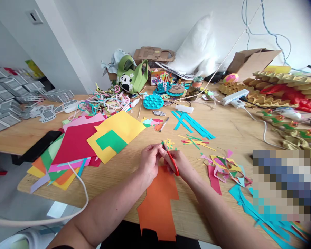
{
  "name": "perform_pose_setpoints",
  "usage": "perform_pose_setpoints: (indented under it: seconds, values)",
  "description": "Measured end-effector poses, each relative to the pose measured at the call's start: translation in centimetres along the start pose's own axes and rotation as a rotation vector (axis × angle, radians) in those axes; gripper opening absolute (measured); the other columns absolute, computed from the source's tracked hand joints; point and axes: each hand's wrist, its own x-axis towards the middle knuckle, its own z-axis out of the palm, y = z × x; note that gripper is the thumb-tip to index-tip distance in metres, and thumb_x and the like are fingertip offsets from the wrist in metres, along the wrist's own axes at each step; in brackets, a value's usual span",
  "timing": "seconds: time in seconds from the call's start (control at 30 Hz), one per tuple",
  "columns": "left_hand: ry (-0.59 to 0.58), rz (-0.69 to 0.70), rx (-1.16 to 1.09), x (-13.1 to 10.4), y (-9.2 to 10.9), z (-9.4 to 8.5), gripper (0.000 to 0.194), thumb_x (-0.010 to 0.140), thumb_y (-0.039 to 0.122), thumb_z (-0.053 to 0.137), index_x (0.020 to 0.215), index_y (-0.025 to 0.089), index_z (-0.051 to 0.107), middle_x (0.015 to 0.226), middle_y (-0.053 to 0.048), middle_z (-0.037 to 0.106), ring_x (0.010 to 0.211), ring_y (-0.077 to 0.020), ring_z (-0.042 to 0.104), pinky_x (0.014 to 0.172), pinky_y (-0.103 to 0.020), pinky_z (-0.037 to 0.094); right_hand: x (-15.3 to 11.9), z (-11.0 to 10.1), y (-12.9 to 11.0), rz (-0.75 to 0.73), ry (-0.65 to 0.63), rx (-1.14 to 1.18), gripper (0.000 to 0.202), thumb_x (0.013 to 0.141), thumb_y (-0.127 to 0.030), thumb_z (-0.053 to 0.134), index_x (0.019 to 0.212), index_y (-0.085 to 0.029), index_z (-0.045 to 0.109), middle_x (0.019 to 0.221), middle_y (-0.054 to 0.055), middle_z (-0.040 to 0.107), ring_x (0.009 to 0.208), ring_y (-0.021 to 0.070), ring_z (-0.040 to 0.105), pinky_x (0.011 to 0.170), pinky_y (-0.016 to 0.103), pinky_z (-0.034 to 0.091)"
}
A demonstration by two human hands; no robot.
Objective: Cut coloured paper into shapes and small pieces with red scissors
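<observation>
Red-handled scissors [174, 165] are in my right hand [180, 164], their tips pointing away from me. Beside it, my left hand [149, 160] has its fingers pinched together, touching the fingers of the right; what they hold is too small to make out. An orange paper sheet [160, 204] with cut edges lies under both hands and hangs over the table's front edge. Just beyond the scissor tips is a small pile of yellow and green paper bits [170, 144]. Thin coloured strips [197, 141] lie to the right of the pile.
Coloured paper sheets [77, 143] and a black phone [41, 146] lie on the left. Paper scraps [223, 167] and blue strips [264, 211] are on the right. A pen [164, 124], a green panda bag [133, 77] and a power strip [234, 97] stand or lie farther back.
</observation>
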Motion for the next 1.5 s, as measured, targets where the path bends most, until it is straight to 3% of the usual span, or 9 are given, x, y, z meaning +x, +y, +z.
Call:
perform_pose_setpoints:
  seconds: [0.53,1.07,1.5]
  values:
    - [-0.048,-0.032,-0.023,0.0,0.2,0.3,0.01,0.061,0.018,0.073,0.062,0.012,0.065,0.066,-0.003,0.066,0.063,-0.0109,0.059,0.065,-0.024,0.045,-0.2,0.0,-0.5,0.011,0.071,0.001,0.059,0.078,-0.07,0.049,0.049,-0.019,0.044,0.031,-0.002,0.045,0.027,0.0087,0.041,0.031,0.019,0.027]
    - [-0.019,0.004,0.038,0.1,0.2,0.2,0.016,0.056,0.022,0.077,0.064,0.013,0.066,0.07,-0.005,0.068,0.07,-0.0137,0.061,0.07,-0.027,0.046,0.0,0.5,0.1,-0.003,0.093,-0.004,0.058,0.08,-0.068,0.049,0.05,-0.018,0.045,0.032,-0.002,0.045,0.027,0.0087,0.042,0.032,0.018,0.027]
    - [-0.098,0.024,0.248,1.2,1.8,-0.4,0.02,0.056,0.026,0.078,0.064,0.012,0.065,0.066,-0.005,0.068,0.063,-0.0135,0.061,0.069,-0.029,0.049,-0.4,-0.3,-1.0,0.06,0.038,-0.036,0.058,0.079,-0.068,0.048,0.051,-0.018,0.045,0.033,-0.002,0.046,0.028,0.0088,0.042,0.033,0.02,0.028]
